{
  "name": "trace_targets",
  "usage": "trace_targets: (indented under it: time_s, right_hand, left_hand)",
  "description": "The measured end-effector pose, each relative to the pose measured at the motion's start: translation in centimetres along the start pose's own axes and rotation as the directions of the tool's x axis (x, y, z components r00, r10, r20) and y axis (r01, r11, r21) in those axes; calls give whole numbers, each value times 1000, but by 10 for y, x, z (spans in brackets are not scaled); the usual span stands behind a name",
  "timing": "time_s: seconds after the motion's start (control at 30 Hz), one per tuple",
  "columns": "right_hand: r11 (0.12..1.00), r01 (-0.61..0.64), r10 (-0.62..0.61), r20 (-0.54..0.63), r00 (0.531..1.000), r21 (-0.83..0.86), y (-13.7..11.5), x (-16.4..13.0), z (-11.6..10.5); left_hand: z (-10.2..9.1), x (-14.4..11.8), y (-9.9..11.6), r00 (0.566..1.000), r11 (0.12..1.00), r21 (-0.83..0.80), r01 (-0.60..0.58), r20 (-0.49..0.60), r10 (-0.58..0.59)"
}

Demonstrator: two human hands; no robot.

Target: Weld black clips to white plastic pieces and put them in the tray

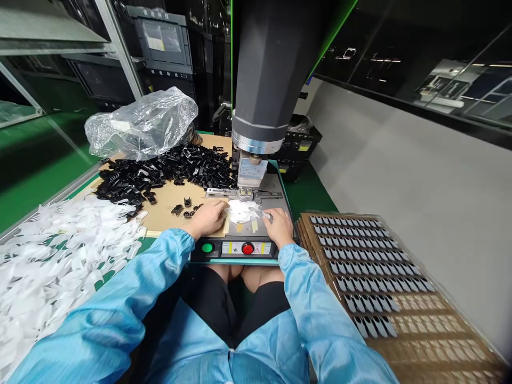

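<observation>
My left hand (209,217) rests at the left side of the machine's base plate, its fingers curled together beside a small heap of white plastic pieces (242,211). Whatever lies between those fingertips is too small to make out. On the other side of the heap, my right hand (279,226) pinches a small white plastic piece (266,215) between thumb and fingers. Right behind the heap stands the press head (251,172), above a metal fixture (269,195). A few black clips (187,202) lie on the cardboard left of my left hand.
Black clips (168,170) form a large pile at the back left, under a clear plastic bag (142,124). White pieces (48,266) spread over the left side. In front are a green button (207,248) and a red button (248,248). Stacked trays (306,230) with grey parts stand right.
</observation>
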State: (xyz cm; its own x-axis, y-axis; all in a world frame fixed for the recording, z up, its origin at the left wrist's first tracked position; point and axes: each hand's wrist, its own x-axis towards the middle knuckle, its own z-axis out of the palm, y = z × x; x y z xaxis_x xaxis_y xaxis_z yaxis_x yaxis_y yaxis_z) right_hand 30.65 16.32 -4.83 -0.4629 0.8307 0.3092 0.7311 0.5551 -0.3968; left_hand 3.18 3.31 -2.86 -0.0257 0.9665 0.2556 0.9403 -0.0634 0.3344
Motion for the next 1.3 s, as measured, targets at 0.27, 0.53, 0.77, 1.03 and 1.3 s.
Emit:
trace_targets:
  time_s: [0.27, 0.53, 0.77, 1.03, 1.3]
  right_hand:
    - [997, -11, 3, -104, 995, -80, 2, -5, 9]
    - [999, 12, -21, -175, 984, -53, 9, -7, 14]
    - [998, -52, 45, -198, 979, -34, 10, -7, 17]
    - [987, -147, 135, -167, 977, -58, 6, -8, 13]
    - [994, -100, 91, -200, 975, -35, 6, -10, 12]
  left_hand:
    - [-3, 14, 12, 994, 986, 144, -80, 85, 69]
    - [-6, 26, 15, 978, 924, 325, -202, 113, 174]
    - [-4, 23, -3, 991, 943, 305, -134, 71, 117]
    - [-27, 9, -17, 1000, 974, 225, 17, -7, -16]
    - [-51, -6, -28, 976, 966, 234, -110, 207, 61]
